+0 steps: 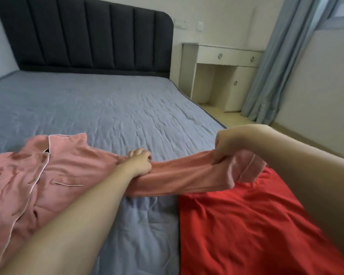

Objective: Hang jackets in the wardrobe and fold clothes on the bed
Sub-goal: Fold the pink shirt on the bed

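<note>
The left hand [140,162] grips the pink shirt [54,175] by its sleeve. The right hand [226,148] holds the sleeve's end. A red cloth [246,225] lies on the bed [107,108].

On the bed [111,108], the left hand [140,162] and right hand [227,146] grip a pink shirt [54,175] sleeve stretched above a red garment [246,225].
</note>
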`<state>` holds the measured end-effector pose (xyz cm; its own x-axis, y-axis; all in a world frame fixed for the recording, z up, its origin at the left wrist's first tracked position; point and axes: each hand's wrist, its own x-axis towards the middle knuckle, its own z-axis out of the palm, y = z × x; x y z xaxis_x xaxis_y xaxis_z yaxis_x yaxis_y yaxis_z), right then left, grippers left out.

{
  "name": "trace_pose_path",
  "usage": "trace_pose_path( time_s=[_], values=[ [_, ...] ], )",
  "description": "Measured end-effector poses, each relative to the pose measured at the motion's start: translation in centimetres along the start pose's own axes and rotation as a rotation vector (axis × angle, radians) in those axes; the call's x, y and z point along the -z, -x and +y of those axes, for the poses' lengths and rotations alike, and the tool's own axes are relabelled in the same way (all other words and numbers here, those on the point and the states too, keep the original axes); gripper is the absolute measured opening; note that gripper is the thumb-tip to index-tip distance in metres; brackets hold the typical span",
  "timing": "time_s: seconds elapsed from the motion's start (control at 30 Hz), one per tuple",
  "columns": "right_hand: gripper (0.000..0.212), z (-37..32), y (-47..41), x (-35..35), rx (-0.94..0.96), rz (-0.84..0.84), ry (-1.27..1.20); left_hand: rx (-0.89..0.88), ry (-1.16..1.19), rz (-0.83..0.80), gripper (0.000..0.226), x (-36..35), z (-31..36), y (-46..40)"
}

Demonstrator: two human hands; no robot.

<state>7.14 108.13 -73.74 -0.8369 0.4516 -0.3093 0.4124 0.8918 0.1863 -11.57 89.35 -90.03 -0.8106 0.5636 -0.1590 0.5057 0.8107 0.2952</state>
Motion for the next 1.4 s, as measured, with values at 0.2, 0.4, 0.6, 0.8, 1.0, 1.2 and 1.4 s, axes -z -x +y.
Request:
trace_pose_path(
  time_s=[0.2, 0.4, 0.6, 0.8, 1.0, 1.2, 1.4],
  values=[
    [0.025, 5.8, -0.6, -5.3, -0.171, -0.362, -0.314, -0.079, -0.141, 0.031, 0.026, -1.2, 2.3, -0.9],
    [0.018, 11.8, 0.2, -10.8, -0.131, -0.17, -1.183, -0.045, -0.124, 0.596, 0.024, -1.3, 3.9, -1.9],
    [0.044, 11.0, -1.0, -9.9, -0.219, 0.161, -0.168, -0.04, -0.143, 0.374, 0.046, -4.6, 4.8, -0.6],
    [0.05, 1.4, -1.3, -10.7, -0.009, 0.516, -0.131, -0.043, -0.062, 0.127, 0.071, -5.9, 1.9, 3.2],
    [0.052, -14.4, -2.7, -12.0, 0.257, 0.483, -0.298, 0.11, -0.202, 0.114, 0.067, -0.9, -10.8, 9.2],
    [0.059, -33.3, -2.2, -10.8, 0.478, 0.31, -0.388, 0.509, -0.053, 0.27, 0.067, 4.1, -27.5, 17.9],
    [0.063, -49.9, -0.8, -9.1, 0.621, 0.273, -0.466, 0.835, 0.81, 0.452, 0.031, 7.8, -40.1, 24.0]
  ],
)
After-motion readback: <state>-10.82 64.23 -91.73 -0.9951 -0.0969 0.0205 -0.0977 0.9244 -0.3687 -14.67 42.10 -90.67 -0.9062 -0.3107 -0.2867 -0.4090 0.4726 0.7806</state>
